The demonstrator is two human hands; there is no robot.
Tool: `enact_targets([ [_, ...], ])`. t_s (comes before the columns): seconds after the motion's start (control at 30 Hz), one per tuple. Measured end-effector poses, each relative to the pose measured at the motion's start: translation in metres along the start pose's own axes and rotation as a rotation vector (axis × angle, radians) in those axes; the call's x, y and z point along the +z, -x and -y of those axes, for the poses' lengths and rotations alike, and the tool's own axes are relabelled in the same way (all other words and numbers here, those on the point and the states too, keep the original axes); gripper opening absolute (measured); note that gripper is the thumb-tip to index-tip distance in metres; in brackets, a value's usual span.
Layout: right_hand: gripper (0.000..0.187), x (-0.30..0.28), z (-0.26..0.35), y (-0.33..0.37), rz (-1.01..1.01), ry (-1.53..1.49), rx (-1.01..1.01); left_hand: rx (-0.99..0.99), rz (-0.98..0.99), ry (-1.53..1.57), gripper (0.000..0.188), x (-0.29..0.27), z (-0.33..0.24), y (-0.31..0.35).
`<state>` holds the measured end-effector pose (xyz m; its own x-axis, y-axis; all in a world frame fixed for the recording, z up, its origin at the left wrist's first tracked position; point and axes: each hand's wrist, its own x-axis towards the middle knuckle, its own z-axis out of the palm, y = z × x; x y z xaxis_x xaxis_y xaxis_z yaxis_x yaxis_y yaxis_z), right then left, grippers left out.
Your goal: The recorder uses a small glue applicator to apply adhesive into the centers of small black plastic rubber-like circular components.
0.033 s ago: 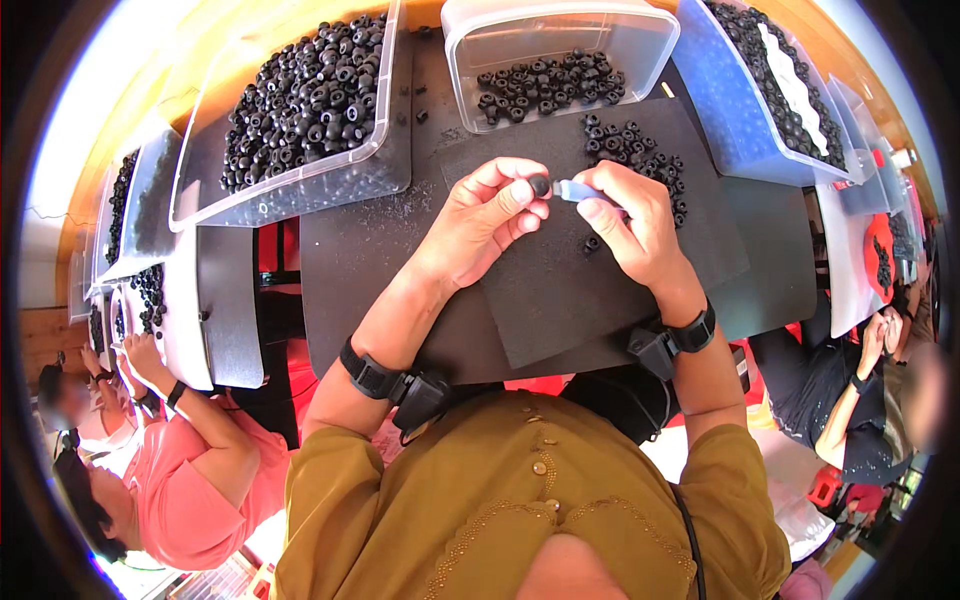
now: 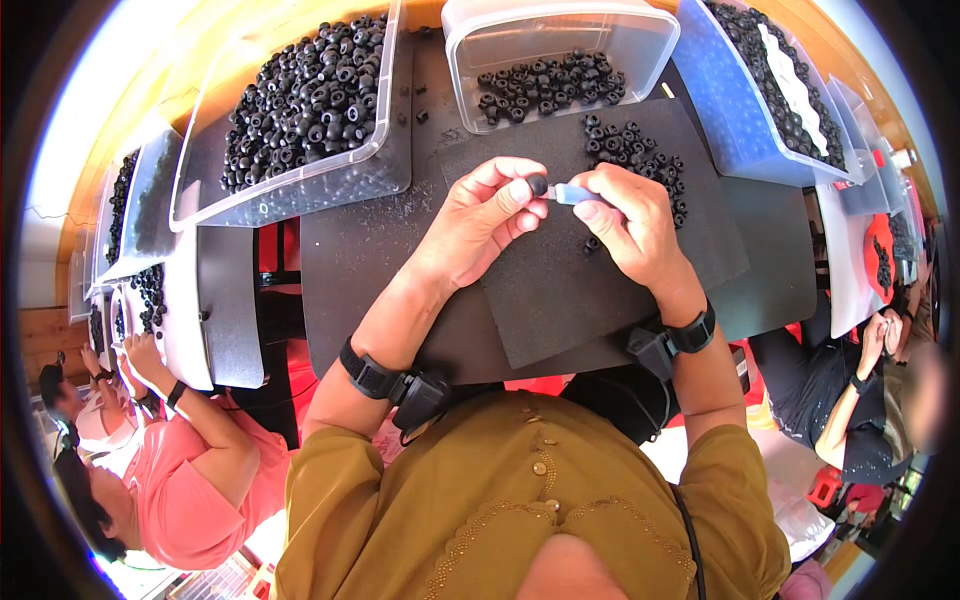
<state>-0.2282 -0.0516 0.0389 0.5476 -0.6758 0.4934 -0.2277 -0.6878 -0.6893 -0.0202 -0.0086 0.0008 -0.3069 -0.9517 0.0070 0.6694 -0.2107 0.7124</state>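
Observation:
My left hand (image 2: 492, 218) pinches a small, round black part (image 2: 537, 185) between thumb and fingers. In my right hand (image 2: 632, 222) is a small tool with a light blue handle (image 2: 574, 194), its short pale tip pointing left against the black part. Most of the handle is hidden by my fingers. Both hands are raised over a dark mat (image 2: 540, 290). Just beyond my right hand lies a loose pile of similar black parts (image 2: 640, 150) on that mat.
A clear bin (image 2: 290, 207) heaped with black parts stands at the far left. Another clear bin (image 2: 560, 28) holds fewer, and a bluish bin (image 2: 735, 110) stands at right. Dark crumbs dot the table (image 2: 390, 240). People work at tables on both sides.
The blue-handled tool has shifted slightly left, so its tip now meets the black part. My left hand has barely moved.

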Motion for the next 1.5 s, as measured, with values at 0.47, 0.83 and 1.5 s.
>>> enact_targets([
  [0.47, 0.019, 0.001, 0.002, -0.003, 0.001, 0.199, -0.038, 0.083, -0.015, -0.136, 0.020, -0.003, -0.006, -0.001],
  [0.83, 0.019, 0.001, -0.019, -0.003, -0.282, 0.177, 0.099, 0.130, 0.021, -0.422, 0.011, 0.019, -0.026, 0.007],
  [1.5, 0.022, -0.002, -0.021, -0.002, -0.454, 0.094, 0.129, 0.438, 0.168, -1.699, 0.022, 0.045, 0.026, -0.012],
])
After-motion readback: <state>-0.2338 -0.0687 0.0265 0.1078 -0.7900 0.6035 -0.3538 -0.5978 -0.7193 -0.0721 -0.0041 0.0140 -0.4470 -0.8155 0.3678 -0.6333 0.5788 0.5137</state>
